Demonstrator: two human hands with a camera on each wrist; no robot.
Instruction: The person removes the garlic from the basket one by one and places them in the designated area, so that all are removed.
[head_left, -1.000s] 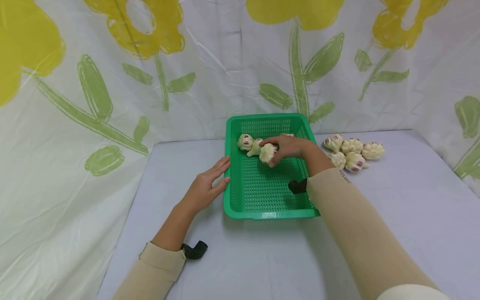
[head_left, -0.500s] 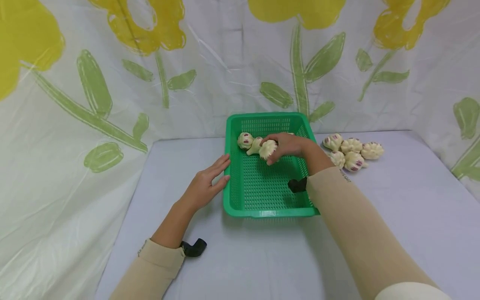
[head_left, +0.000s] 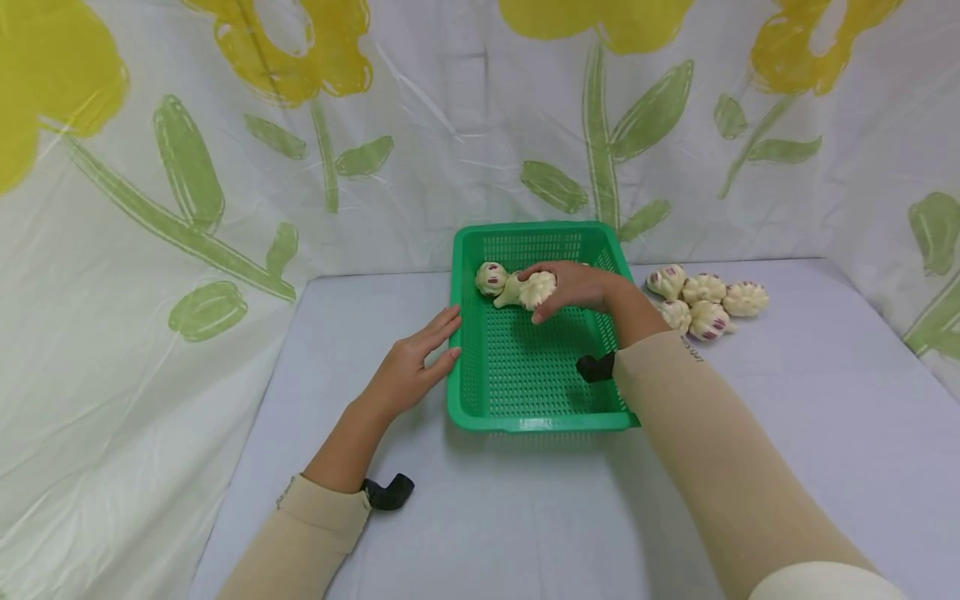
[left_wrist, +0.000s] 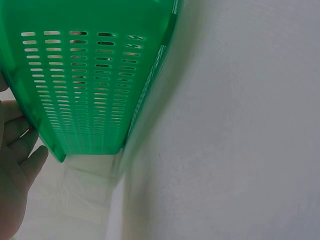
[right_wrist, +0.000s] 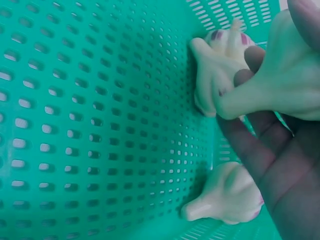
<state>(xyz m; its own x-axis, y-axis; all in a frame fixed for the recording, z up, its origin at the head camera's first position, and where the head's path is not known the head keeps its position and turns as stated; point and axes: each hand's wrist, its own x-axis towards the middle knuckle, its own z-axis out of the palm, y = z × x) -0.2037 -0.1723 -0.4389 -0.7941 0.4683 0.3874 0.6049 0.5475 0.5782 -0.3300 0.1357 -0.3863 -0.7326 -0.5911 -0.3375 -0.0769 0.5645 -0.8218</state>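
In the head view, a green plastic basket (head_left: pixel 542 424) stands on the table. My right hand (head_left: pixel 577 289) reaches into it and holds a white garlic bulb (head_left: pixel 537 291) with purple marks between thumb and fingers. Seen from the right wrist, this bulb (right_wrist: pixel 292 75) has its stem pointing left over the basket floor, with the fingers behind it. Two garlic bulbs lie to its left, one round (head_left: pixel 491 279) and one with its stem forward (head_left: pixel 508 292). A further bulb (right_wrist: pixel 227 195) rests below the hand in the right wrist view. My left hand (head_left: pixel 408 367) touches the basket's left rim with extended fingers.
Several more garlic bulbs (head_left: pixel 705 292) lie in a cluster on the white table (head_left: pixel 480 517), right of the basket and partly behind the right forearm. A white curtain (head_left: pixel 420 183) with yellow flowers hangs behind the table. Black wrist cameras (head_left: pixel 388 492) sit at both cuffs.
The garlic bulb in my right hand has shifted slightly toward the back of the basket, close beside the other bulbs. My left hand has stayed at the rim.
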